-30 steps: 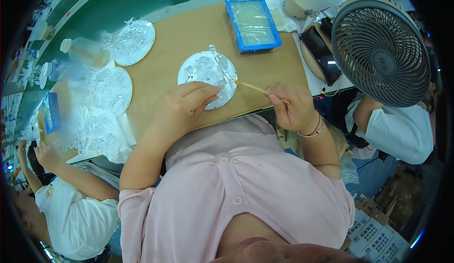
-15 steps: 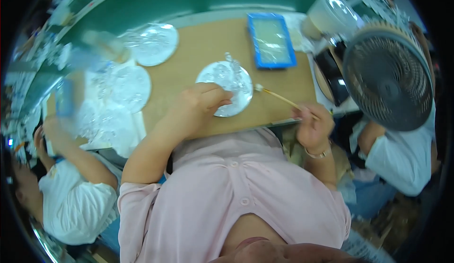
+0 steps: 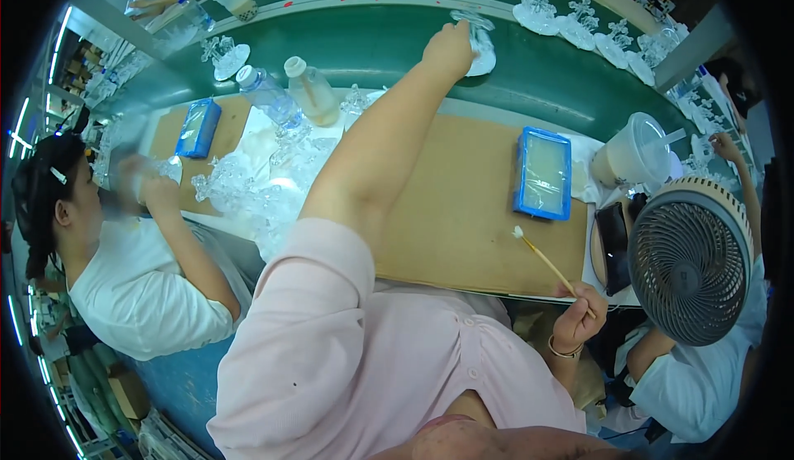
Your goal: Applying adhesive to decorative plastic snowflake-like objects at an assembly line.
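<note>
The left hand (image 3: 451,46) has left the brown board, where a moment ago it steadied a clear round plastic dish, and now reaches far up to the green conveyor belt (image 3: 372,42) at upper centre. Its fingers are curled around that clear round plastic dish (image 3: 480,46), which sits on the belt, so the piece looks finished and is being passed on.

The right hand (image 3: 579,315) has drawn back to the lower right, off the board's near edge, fingers pinched narrowly on a thin wooden stick with a white swab tip (image 3: 542,257) slanting up-left over the brown cardboard work board (image 3: 463,212).

Beyond the tip lies a blue rectangular tray (image 3: 543,172); a grey round fan (image 3: 691,261) stands at right; more clear plastic pieces (image 3: 248,191) are heaped at left.
</note>
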### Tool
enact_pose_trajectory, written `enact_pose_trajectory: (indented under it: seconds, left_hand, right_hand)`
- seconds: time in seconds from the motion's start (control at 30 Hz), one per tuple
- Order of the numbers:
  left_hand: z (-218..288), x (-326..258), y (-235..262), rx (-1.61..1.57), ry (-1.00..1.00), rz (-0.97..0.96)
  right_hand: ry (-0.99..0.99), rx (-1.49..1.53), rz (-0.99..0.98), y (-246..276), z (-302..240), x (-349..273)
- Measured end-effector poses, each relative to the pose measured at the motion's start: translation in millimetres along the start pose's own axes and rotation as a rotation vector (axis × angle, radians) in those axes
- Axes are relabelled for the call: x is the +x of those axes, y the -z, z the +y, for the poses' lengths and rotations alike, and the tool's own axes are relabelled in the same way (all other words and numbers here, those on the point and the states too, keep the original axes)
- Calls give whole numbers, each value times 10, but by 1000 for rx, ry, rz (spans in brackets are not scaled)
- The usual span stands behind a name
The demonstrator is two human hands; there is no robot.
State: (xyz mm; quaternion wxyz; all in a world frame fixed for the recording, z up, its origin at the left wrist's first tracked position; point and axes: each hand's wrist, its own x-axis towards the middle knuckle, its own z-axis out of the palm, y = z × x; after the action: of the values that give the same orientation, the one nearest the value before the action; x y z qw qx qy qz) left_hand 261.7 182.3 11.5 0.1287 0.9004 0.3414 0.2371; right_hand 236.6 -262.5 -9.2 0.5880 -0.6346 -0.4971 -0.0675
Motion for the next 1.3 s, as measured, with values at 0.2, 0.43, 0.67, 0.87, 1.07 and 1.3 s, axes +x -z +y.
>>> enact_pose_trajectory:
  seconds: [0.2,0.43,0.67,0.87,1.07,1.3]
  left_hand:
    - [33,-486,895,357,-304,-118]
    - [-549,-1101,1346,427,-171,-235]
    - [-493,-1197,1389,138,-197,-187]
    - [43,-1503,1622,-18,-466,-164]
    - [168,-1936,1417,-119,-807,-386]
    - [122,-2370,1137,-353,-349,-196]
  right_hand:
    - [-28,12,50,-24,-16,-72]
    - [36,-28,-22,-60,-63,-29]
    - [14,7,83,-8,-175,76]
    - [-133,-111,88,94,-152,375]
    - [-221,-162,-53,-55,34,598]
    - [-258,-219,-164,-175,171,832]
